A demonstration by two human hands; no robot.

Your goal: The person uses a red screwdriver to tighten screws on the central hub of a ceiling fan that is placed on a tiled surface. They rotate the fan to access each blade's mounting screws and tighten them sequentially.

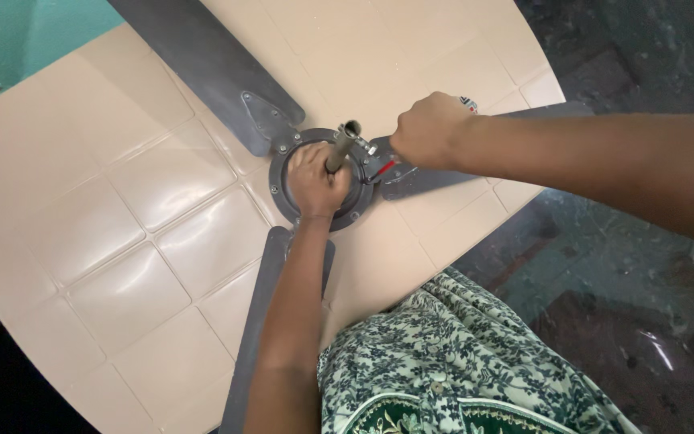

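While the right hand (pixel 430 128) clenched over something hidden, left fingers (pixel 315 178) grasped the grey fan's (pixel 283 153) rod (pixel 342 146).

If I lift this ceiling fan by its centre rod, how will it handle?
Probably heavy and awkward: the ceiling fan has a metal motor hub and three long blades that likely flex slightly. The rod looks smooth, so the left hand may slip.

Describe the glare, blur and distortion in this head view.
Head view: soft glare patches on the beige tabletop; wide-angle bending curves its edges; the left hand on the ceiling fan's down rod is sharp, the right hand slightly soft; the dark floor is dim.
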